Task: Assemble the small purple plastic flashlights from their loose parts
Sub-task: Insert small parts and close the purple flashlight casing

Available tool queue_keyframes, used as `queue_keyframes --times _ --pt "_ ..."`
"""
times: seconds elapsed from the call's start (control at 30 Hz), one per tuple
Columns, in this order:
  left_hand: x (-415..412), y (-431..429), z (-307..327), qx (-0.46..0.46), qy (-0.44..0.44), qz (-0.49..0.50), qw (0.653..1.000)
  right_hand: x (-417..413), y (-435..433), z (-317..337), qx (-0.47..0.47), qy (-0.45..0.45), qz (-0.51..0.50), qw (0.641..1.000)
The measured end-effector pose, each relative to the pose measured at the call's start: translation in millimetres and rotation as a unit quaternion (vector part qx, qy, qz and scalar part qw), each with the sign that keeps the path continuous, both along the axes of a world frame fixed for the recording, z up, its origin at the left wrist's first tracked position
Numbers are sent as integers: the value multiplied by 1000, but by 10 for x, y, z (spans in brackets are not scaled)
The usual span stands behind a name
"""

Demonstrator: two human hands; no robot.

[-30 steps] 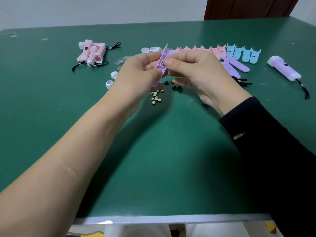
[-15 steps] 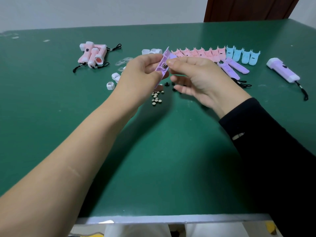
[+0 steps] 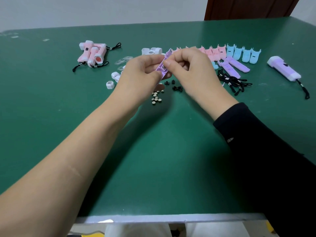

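I hold a purple flashlight half-shell tilted above the green table. My left hand grips its lower end. My right hand pinches its upper part, thumb and forefinger pressed onto the inside where a small metal piece shows. Two more purple shells lie to the right. A finished purple flashlight with a black strap lies at the far right. Small round button cells and black switch pieces sit under my hands.
Finished pink flashlights lie at the back left. White caps, clear lenses, a row of pink shells, blue shells and black straps spread across the back. The table's front edge is near me.
My right hand's lower fingers have curled in and its thumb and forefinger press on the shell's inside. The shell stays in my left hand at much the same spot.
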State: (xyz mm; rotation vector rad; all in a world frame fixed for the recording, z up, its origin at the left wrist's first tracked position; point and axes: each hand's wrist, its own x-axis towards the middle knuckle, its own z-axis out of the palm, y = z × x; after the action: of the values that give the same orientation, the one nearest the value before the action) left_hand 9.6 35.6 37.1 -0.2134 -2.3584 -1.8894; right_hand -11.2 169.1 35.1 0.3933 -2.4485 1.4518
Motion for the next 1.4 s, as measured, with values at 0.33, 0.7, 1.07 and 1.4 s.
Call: queue_keyframes --times 0.33,0.7,1.07,1.4 --pt "14 4 -21 36 -14 -6 999 -43 -24 -60 9 -1 -19 1000" --pt "2 27 -42 85 -51 4 995 -44 -14 -90 6 2 -12 1000" --pt "7 43 -22 79 -42 22 996 -31 -22 -76 -1 8 -11 1000" --pt "-18 41 -40 105 -62 14 992 -4 -14 -41 -42 -30 5 999"
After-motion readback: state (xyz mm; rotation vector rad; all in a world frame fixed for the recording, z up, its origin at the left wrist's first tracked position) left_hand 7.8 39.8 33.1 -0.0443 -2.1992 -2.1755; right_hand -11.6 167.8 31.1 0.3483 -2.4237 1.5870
